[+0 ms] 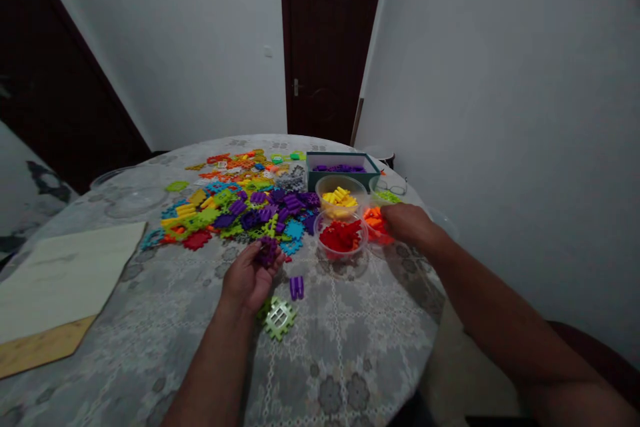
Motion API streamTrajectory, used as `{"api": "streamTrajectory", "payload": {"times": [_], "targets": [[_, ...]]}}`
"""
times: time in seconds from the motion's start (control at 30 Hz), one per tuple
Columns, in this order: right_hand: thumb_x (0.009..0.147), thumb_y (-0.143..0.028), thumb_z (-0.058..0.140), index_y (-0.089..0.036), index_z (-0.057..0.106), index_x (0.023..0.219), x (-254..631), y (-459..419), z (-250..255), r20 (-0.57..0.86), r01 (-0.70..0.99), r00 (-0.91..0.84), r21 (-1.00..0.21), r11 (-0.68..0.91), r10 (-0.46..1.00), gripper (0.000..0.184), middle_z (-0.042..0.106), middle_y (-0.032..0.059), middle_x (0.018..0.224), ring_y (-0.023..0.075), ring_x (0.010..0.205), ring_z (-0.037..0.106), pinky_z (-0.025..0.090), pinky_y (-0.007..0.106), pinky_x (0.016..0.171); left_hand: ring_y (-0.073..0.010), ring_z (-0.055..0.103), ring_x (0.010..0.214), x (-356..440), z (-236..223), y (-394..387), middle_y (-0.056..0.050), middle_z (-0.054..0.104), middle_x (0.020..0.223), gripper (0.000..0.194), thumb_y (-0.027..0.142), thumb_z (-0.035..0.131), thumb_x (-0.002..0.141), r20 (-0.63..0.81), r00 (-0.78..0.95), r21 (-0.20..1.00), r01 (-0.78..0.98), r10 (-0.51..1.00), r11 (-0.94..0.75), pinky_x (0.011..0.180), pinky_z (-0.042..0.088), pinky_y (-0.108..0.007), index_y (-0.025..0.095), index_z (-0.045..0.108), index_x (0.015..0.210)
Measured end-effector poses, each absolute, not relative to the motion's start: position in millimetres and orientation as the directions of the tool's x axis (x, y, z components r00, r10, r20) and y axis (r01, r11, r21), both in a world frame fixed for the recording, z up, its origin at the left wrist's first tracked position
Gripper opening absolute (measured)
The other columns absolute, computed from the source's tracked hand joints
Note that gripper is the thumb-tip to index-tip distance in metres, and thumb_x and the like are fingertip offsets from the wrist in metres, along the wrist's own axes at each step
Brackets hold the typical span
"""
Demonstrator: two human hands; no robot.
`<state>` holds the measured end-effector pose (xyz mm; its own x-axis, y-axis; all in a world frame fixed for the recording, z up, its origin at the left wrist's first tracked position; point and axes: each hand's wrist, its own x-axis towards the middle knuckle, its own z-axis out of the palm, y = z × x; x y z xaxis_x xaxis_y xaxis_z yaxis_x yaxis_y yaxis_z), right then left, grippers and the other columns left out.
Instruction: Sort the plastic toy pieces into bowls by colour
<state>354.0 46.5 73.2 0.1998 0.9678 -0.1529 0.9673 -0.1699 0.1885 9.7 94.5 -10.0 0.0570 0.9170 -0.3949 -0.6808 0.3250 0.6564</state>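
Observation:
My left hand (249, 278), palm up above the near side of the pile, has its fingers curled round a dark purple plastic building piece (269, 250). My right hand (407, 222) reaches to the right edge of a clear bowl (379, 242) with orange pieces (375, 219) in it; its fingers are mostly hidden. Beside that bowl stands another clear bowl with red pieces (341, 235), and behind it one with yellow pieces (340, 196). A purple double-tube piece (297, 287) and a green notched window piece (279, 318) lie on the cloth near my left wrist.
A mixed pile of interlocking pieces (240, 207) spreads over the table's middle. Behind the bowls is a dark green box (367, 180) with purple pieces. Green pieces (387, 196) lie in a bowl near some glasses (397, 190). A pale board (75, 274) is at left.

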Motion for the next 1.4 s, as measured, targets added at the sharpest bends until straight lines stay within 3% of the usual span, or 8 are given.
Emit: {"api": "streamTrajectory", "payload": {"times": [0.13,0.27,0.37,0.5,0.73,0.93,1.17,1.4], "targets": [[0.096,-0.02,0.058,-0.016,0.079,0.104,359.7,50.8,89.3,-0.12,0.993,0.076,0.095,-0.065,0.99,0.023,0.08,0.0158,0.108,0.0234,0.094,0.074,0.049,0.028,0.075,-0.0185,0.071,0.065,10.1,-12.4,92.3,-0.006,0.073,0.079,0.012,0.01,0.059,0.095,-0.314,0.057,0.707,-0.652,0.948,0.273,0.056,0.065,-0.032,0.013,0.069,0.09],[0.094,-0.022,0.065,-0.018,0.078,0.096,369.3,89.3,97.0,0.014,0.94,0.0,-0.341,0.005,1.0,0.014,0.079,0.0066,0.087,0.0162,0.074,0.071,0.049,0.023,0.066,-0.0204,0.074,0.073,10.2,-13.9,90.5,-0.009,0.076,0.089,0.014,0.01,0.065,0.091,-0.299,0.061,0.734,-0.623,0.952,0.271,0.06,0.066,-0.035,0.013,0.075,0.101],[0.1,-0.024,0.056,-0.015,0.072,0.125,372.1,123.9,96.2,0.22,0.828,0.182,-0.559,-0.028,0.958,0.031,0.08,0.0098,0.102,0.0148,0.073,0.071,0.055,0.023,0.067,-0.0217,0.075,0.077,9.4,-14.7,90.4,-0.011,0.077,0.093,0.017,0.008,0.069,0.088,-0.295,0.056,0.737,-0.623,0.954,0.264,0.067,0.068,-0.038,0.012,0.076,0.102],[0.1,-0.02,0.053,-0.017,0.055,0.15,356.7,135.8,89.7,0.38,0.796,0.268,-0.605,0.019,0.885,0.05,0.07,0.0152,0.139,0.0169,0.096,0.075,0.059,0.03,0.086,-0.0229,0.075,0.078,8.7,-16.0,89.9,-0.013,0.078,0.096,0.018,0.01,0.071,0.086,-0.266,0.089,0.734,-0.627,0.96,0.262,0.069,0.068,-0.041,0.012,0.077,0.103],[0.1,-0.022,0.059,-0.02,0.077,0.114,275.3,75.0,72.0,0.317,0.798,-0.068,-0.552,0.243,0.946,0.023,0.08,0.0081,0.114,0.0212,0.105,0.074,0.055,0.034,0.096,-0.0194,0.073,0.075,11.9,-11.9,82.1,-0.008,0.074,0.085,0.025,0.012,0.076,0.083,-0.222,0.163,0.76,-0.589,0.961,0.275,0.078,0.069,-0.044,0.014,0.079,0.108],[0.1,-0.025,0.064,-0.02,0.074,0.118,217.9,46.8,58.8,0.26,0.683,-0.273,-0.625,0.377,0.926,0.021,0.08,0.0065,0.107,0.0193,0.094,0.074,0.054,0.031,0.084,-0.0217,0.072,0.084,8.8,-12.1,80.0,-0.012,0.077,0.099,0.032,0.019,0.089,0.076,-0.174,0.25,0.785,-0.549,0.952,0.288,0.077,0.069,-0.045,0.015,0.081,0.107],[0.099,-0.022,0.06,-0.021,0.073,0.11,201.9,39.4,51.9,0.148,0.543,-0.274,-0.792,0.279,0.95,0.017,0.076,0.0015,0.088,0.0158,0.077,0.071,0.052,0.026,0.068,-0.0219,0.073,0.082,9.6,-14.6,79.5,-0.012,0.078,0.1,0.034,0.026,0.097,0.068,-0.142,0.26,0.825,-0.502,0.955,0.259,0.08,0.065,-0.042,0.016,0.081,0.097],[0.098,-0.025,0.059,-0.02,0.071,0.101,215.8,51.9,56.9,-0.024,0.571,-0.299,-0.805,0.159,0.954,0.014,0.073,0.0,0.076,0.0137,0.062,0.068,0.05,0.022,0.056,-0.0221,0.073,0.077,12.7,-13.2,76.0,-0.013,0.077,0.097,0.035,0.034,0.094,0.071,-0.121,0.223,0.873,-0.439,0.967,0.211,0.074,0.064,-0.039,0.015,0.079,0.095]]}}
